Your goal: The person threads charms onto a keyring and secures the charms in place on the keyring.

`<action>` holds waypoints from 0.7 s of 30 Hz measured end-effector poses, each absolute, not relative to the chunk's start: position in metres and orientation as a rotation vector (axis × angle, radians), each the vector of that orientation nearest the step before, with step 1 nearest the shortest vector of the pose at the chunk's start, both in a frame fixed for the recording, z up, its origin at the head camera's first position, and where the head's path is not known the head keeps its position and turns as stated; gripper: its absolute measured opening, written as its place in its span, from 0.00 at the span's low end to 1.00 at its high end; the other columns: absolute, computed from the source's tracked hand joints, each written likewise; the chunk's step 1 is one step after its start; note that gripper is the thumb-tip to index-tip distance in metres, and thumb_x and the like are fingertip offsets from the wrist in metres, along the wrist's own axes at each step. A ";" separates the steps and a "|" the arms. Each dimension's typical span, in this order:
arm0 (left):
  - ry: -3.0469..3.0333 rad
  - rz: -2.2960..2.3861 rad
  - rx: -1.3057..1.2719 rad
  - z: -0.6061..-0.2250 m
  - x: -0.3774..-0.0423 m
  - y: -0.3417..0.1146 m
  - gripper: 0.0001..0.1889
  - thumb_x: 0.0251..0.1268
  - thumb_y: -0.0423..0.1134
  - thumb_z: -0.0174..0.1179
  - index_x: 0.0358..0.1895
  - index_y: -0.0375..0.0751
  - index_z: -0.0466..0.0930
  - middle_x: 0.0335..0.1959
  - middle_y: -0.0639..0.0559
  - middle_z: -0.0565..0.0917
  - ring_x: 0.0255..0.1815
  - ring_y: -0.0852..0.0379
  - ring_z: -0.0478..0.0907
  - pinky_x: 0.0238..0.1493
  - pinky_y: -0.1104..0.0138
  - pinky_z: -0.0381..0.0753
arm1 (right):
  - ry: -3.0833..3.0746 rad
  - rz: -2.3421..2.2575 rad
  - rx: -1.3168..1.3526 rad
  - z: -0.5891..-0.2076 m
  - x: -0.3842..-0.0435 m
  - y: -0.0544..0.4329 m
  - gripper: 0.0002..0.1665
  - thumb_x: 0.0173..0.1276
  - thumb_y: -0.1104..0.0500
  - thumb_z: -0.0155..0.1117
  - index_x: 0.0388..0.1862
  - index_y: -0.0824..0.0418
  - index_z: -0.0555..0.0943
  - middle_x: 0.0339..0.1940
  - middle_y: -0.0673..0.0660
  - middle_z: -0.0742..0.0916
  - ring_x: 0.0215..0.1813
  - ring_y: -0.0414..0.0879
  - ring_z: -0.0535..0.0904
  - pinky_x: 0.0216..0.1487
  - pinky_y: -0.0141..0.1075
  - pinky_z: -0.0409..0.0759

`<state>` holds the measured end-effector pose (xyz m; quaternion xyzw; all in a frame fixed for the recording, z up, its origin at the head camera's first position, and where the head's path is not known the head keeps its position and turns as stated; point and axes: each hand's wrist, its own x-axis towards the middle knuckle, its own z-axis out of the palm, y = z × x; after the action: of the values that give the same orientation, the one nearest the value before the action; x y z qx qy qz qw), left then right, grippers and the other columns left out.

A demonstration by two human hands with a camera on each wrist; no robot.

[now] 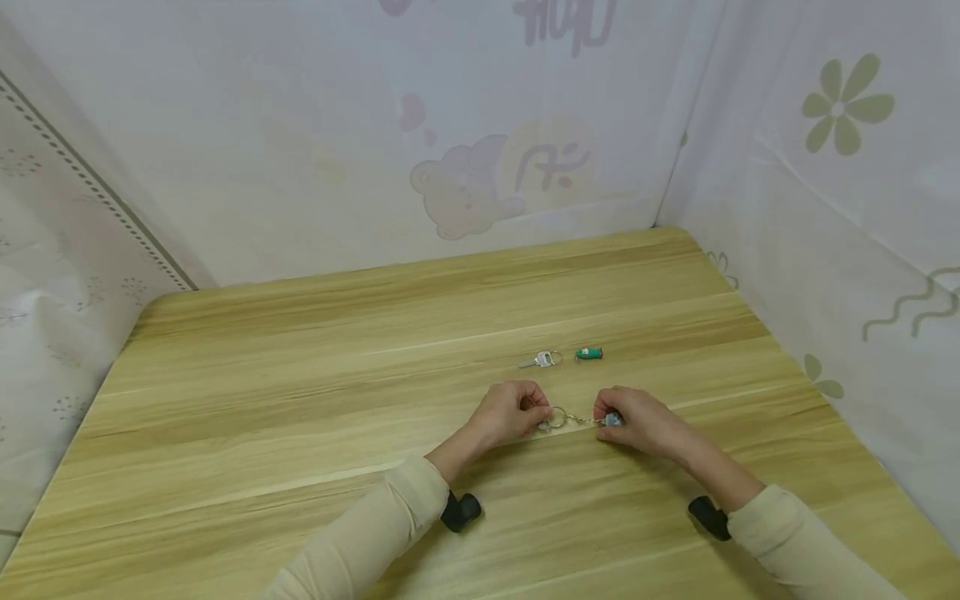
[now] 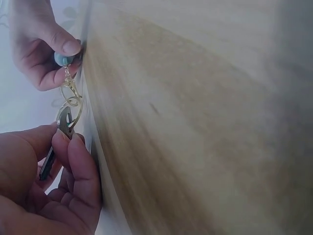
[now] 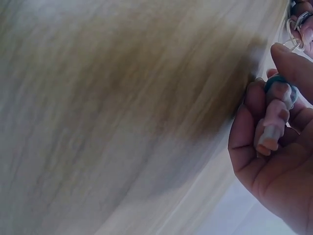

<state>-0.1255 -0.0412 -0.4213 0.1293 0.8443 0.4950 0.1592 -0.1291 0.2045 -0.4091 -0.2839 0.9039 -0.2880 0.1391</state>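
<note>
Between finger and thumb my left hand (image 1: 513, 412) pinches a metal key (image 2: 65, 122) by its head, the dark blade pointing back toward the palm. Through the key's head runs a gold key ring (image 1: 557, 417), with a short gold chain (image 1: 579, 419) leading right. At the chain's other end, my right hand (image 1: 647, 421) grips a small figurine charm (image 3: 274, 115) in pale pink, white and teal. Ring and chain stretch between both hands, low over the table.
Beyond the hands on the wooden table (image 1: 300, 375) lie a second key (image 1: 543, 359) on a small ring and a small green charm (image 1: 589, 353). Patterned curtains (image 1: 337, 150) stand behind the table and along its sides.
</note>
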 end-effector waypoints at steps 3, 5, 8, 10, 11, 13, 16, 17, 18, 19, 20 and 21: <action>2.461 1.382 0.393 -0.421 -0.125 -0.040 0.06 0.71 0.29 0.67 0.32 0.35 0.84 0.21 0.60 0.76 0.23 0.67 0.69 0.26 0.75 0.67 | 2.646 -0.789 -0.848 -0.410 -0.128 0.203 0.15 0.62 0.65 0.79 0.32 0.57 0.77 0.31 0.47 0.80 0.34 0.39 0.72 0.35 0.35 0.73; 2.491 1.365 0.412 -0.421 -0.124 -0.040 0.07 0.70 0.29 0.68 0.31 0.36 0.84 0.21 0.60 0.76 0.24 0.67 0.68 0.27 0.75 0.67 | 2.668 -0.761 -0.869 -0.411 -0.128 0.203 0.16 0.61 0.65 0.80 0.32 0.57 0.77 0.31 0.47 0.79 0.34 0.39 0.71 0.35 0.35 0.73; 2.533 1.350 0.452 -0.422 -0.124 -0.039 0.07 0.69 0.29 0.68 0.30 0.36 0.84 0.21 0.59 0.78 0.24 0.68 0.68 0.28 0.75 0.67 | 2.694 -0.732 -0.889 -0.412 -0.127 0.203 0.17 0.61 0.66 0.80 0.32 0.57 0.76 0.32 0.48 0.78 0.33 0.39 0.70 0.34 0.34 0.73; 2.552 1.344 0.473 -0.423 -0.123 -0.038 0.07 0.68 0.28 0.68 0.30 0.36 0.84 0.22 0.58 0.79 0.24 0.68 0.68 0.29 0.75 0.68 | 2.710 -0.722 -0.896 -0.413 -0.126 0.204 0.18 0.61 0.66 0.80 0.32 0.57 0.76 0.32 0.48 0.78 0.33 0.39 0.70 0.34 0.34 0.72; 2.559 1.340 0.480 -0.423 -0.123 -0.038 0.07 0.68 0.28 0.68 0.30 0.36 0.84 0.22 0.58 0.79 0.24 0.68 0.68 0.29 0.74 0.68 | 2.718 -0.716 -0.902 -0.414 -0.126 0.204 0.18 0.61 0.66 0.80 0.33 0.56 0.76 0.32 0.48 0.78 0.33 0.39 0.70 0.33 0.34 0.72; 2.571 1.328 0.489 -0.423 -0.122 -0.038 0.07 0.68 0.28 0.68 0.30 0.36 0.84 0.23 0.57 0.80 0.24 0.68 0.68 0.29 0.74 0.69 | 2.728 -0.716 -0.909 -0.415 -0.126 0.205 0.18 0.60 0.66 0.80 0.33 0.56 0.76 0.32 0.48 0.78 0.33 0.39 0.70 0.33 0.34 0.72; 2.592 1.299 0.493 -0.423 -0.122 -0.037 0.06 0.69 0.29 0.69 0.31 0.37 0.85 0.23 0.57 0.81 0.25 0.68 0.69 0.30 0.74 0.69 | 2.739 -0.718 -0.923 -0.415 -0.126 0.206 0.18 0.60 0.66 0.80 0.33 0.56 0.76 0.32 0.48 0.78 0.34 0.39 0.70 0.34 0.34 0.73; 2.599 1.286 0.495 -0.424 -0.122 -0.037 0.06 0.69 0.30 0.69 0.31 0.37 0.85 0.23 0.57 0.81 0.25 0.68 0.69 0.30 0.74 0.70 | 2.743 -0.718 -0.930 -0.415 -0.126 0.207 0.17 0.60 0.66 0.81 0.33 0.56 0.77 0.32 0.48 0.78 0.34 0.39 0.70 0.34 0.34 0.73; 2.609 1.274 0.498 -0.423 -0.122 -0.037 0.06 0.69 0.30 0.69 0.31 0.38 0.85 0.23 0.57 0.81 0.25 0.68 0.69 0.30 0.74 0.70 | 2.744 -0.721 -0.933 -0.415 -0.126 0.208 0.17 0.60 0.66 0.81 0.33 0.56 0.77 0.32 0.48 0.78 0.34 0.39 0.70 0.34 0.35 0.73; 2.617 1.262 0.501 -0.423 -0.122 -0.037 0.06 0.69 0.30 0.69 0.31 0.38 0.85 0.23 0.57 0.81 0.25 0.68 0.69 0.30 0.74 0.70 | 2.746 -0.724 -0.938 -0.415 -0.126 0.208 0.17 0.60 0.66 0.81 0.33 0.56 0.77 0.32 0.47 0.78 0.34 0.39 0.70 0.34 0.35 0.73; 2.622 1.254 0.501 -0.423 -0.122 -0.036 0.06 0.69 0.30 0.69 0.31 0.38 0.85 0.23 0.57 0.81 0.25 0.68 0.69 0.30 0.74 0.70 | 2.748 -0.726 -0.942 -0.415 -0.126 0.208 0.17 0.60 0.66 0.81 0.33 0.55 0.77 0.32 0.47 0.78 0.34 0.39 0.70 0.34 0.35 0.73; 2.627 1.242 0.498 -0.423 -0.122 -0.036 0.06 0.69 0.30 0.69 0.31 0.38 0.85 0.23 0.57 0.81 0.25 0.68 0.69 0.30 0.74 0.70 | 2.749 -0.727 -0.948 -0.415 -0.126 0.208 0.17 0.60 0.66 0.81 0.33 0.55 0.77 0.32 0.47 0.78 0.35 0.39 0.70 0.35 0.35 0.73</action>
<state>-0.1217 -0.0360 -0.4235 0.1680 0.8870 0.4192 0.0965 -0.1261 0.2083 -0.4153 -0.3156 0.9147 -0.2420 0.0720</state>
